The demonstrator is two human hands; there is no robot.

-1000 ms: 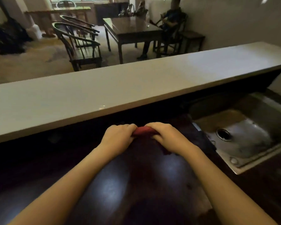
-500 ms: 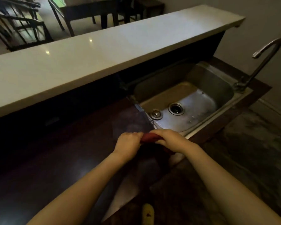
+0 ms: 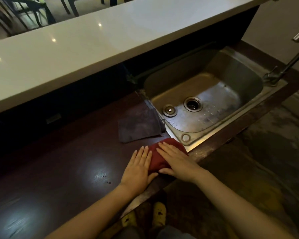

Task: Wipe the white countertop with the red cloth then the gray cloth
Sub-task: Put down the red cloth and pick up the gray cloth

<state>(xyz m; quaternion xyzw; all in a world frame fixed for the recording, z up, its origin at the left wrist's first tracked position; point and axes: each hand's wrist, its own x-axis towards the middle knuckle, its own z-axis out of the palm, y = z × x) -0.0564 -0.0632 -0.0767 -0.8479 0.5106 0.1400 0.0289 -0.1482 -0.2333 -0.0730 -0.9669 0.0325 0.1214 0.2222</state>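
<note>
Both hands flat: left hand (image 3: 138,169), right hand (image 3: 176,161) pressing red cloth (image 3: 160,156)

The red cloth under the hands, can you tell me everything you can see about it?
The red cloth is a dark red, soft-looking fabric, folded into a thick bundle. It lies on the dark brown lower counter, near its front edge, by the near corner of the steel sink and just in front of the gray cloth. The left hand and right hand lie flat on it, fingers extended.
</note>
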